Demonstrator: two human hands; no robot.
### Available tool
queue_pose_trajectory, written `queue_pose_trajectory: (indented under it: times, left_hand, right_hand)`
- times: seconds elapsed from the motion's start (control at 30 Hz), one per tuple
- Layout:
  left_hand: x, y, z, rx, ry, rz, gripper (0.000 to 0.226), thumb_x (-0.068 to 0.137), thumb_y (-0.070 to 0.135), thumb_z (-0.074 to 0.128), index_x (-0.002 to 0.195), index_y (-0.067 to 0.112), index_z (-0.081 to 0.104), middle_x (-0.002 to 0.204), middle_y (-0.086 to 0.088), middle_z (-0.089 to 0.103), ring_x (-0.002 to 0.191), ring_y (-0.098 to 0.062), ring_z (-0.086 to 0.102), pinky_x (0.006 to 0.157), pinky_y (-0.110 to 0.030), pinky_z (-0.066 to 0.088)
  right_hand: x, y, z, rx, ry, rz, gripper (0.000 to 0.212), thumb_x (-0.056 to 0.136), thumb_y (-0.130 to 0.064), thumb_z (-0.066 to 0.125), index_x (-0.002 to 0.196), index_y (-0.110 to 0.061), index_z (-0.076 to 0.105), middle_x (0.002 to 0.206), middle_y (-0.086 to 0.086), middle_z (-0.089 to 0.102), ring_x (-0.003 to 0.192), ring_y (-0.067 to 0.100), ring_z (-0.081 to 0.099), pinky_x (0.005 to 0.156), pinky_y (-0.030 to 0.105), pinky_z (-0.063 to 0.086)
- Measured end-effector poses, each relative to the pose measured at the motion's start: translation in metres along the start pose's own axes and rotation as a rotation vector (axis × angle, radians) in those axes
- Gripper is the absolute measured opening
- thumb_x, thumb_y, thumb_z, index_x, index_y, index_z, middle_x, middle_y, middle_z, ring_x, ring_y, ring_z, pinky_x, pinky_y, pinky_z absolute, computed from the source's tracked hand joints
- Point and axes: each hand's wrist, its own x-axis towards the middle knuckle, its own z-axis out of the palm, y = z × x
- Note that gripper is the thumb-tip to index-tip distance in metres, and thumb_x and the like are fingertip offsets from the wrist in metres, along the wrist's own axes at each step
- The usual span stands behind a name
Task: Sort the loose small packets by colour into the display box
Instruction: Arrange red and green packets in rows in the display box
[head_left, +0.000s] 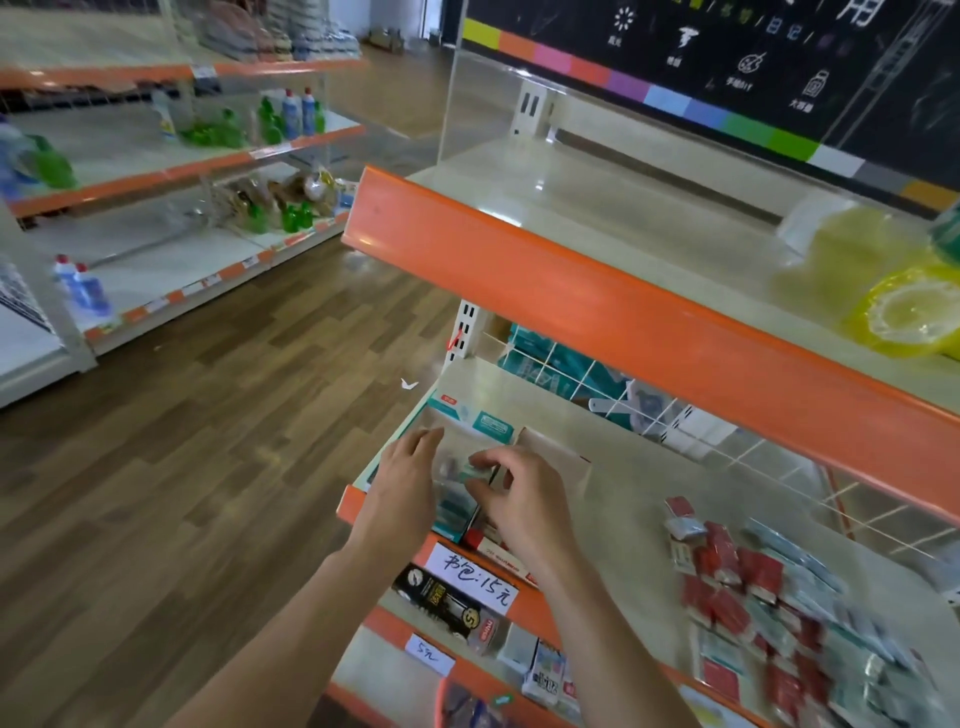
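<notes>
The display box (470, 418) stands at the left end of the middle shelf, its teal and white lid flap raised behind it. Teal packets (454, 506) fill its left compartment and red ones (480, 535) lie in its right front part. My left hand (408, 480) rests with straight fingers against the box's left side. My right hand (511, 493) hovers over the box and pinches a small teal packet (475, 474) between thumb and fingers. A loose heap of red and teal packets (769, 587) lies on the shelf to the right.
An orange-edged upper shelf (571, 280) overhangs the work area, with yellow lemon-print bags (904, 317) on it. A white wire grid (649, 405) backs the middle shelf. Handwritten price tags (475, 574) hang on the front edge. Boxed goods (452, 605) sit on the lower shelf. Wood floor lies to the left.
</notes>
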Motion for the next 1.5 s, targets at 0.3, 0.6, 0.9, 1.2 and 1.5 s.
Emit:
queue_pose_trajectory:
  times: [0.3, 0.6, 0.9, 1.2, 1.5]
  left_hand:
    - [-0.001, 0.000, 0.003, 0.018, 0.009, -0.046, 0.068, 0.089, 0.002, 0.053, 0.148, 0.023, 0.026, 0.151, 0.000, 0.029, 0.138, -0.019, 0.028, 0.108, -0.037, 0.039]
    - [0.000, 0.005, 0.005, 0.077, 0.014, -0.031, 0.070, 0.088, 0.004, 0.057, 0.147, 0.027, 0.027, 0.152, 0.002, 0.028, 0.140, -0.017, 0.025, 0.107, -0.036, 0.040]
    - [0.004, 0.020, 0.011, 0.090, 0.025, 0.086, 0.060, 0.091, 0.012, 0.055, 0.146, 0.023, 0.033, 0.148, 0.002, 0.035, 0.137, -0.018, 0.027, 0.108, -0.035, 0.036]
    - [0.000, 0.053, 0.037, 0.090, -0.052, 0.269, 0.048, 0.089, 0.014, 0.052, 0.137, 0.018, 0.046, 0.135, -0.001, 0.047, 0.124, -0.019, 0.038, 0.091, -0.035, 0.049]
    - [-0.013, 0.092, 0.077, 0.103, -0.109, 0.426, 0.045, 0.087, 0.014, 0.055, 0.132, 0.020, 0.050, 0.137, -0.001, 0.046, 0.127, -0.018, 0.037, 0.087, -0.033, 0.049]
  right_hand:
    - [0.013, -0.005, 0.010, -0.192, -0.122, 0.082, 0.030, 0.091, -0.031, 0.068, 0.121, -0.031, 0.065, 0.128, -0.007, 0.060, 0.107, 0.013, 0.060, 0.085, 0.027, 0.055]
    - [0.017, -0.009, 0.015, -0.305, -0.165, 0.112, 0.027, 0.096, -0.029, 0.061, 0.121, -0.034, 0.064, 0.116, -0.005, 0.067, 0.095, 0.017, 0.065, 0.081, 0.030, 0.057]
    - [-0.001, 0.007, 0.005, -0.139, 0.128, 0.012, 0.018, 0.095, -0.032, 0.059, 0.110, -0.027, 0.067, 0.115, -0.009, 0.066, 0.104, 0.008, 0.059, 0.078, 0.025, 0.055]
    - [-0.038, 0.060, -0.035, -0.042, 0.315, 0.165, 0.018, 0.094, -0.029, 0.061, 0.110, -0.029, 0.068, 0.106, -0.016, 0.066, 0.090, 0.001, 0.060, 0.081, 0.022, 0.051]
    - [-0.077, 0.104, -0.058, -0.048, 0.395, 0.295, 0.020, 0.094, -0.027, 0.061, 0.111, -0.025, 0.070, 0.107, -0.012, 0.068, 0.093, 0.005, 0.062, 0.077, 0.014, 0.046]
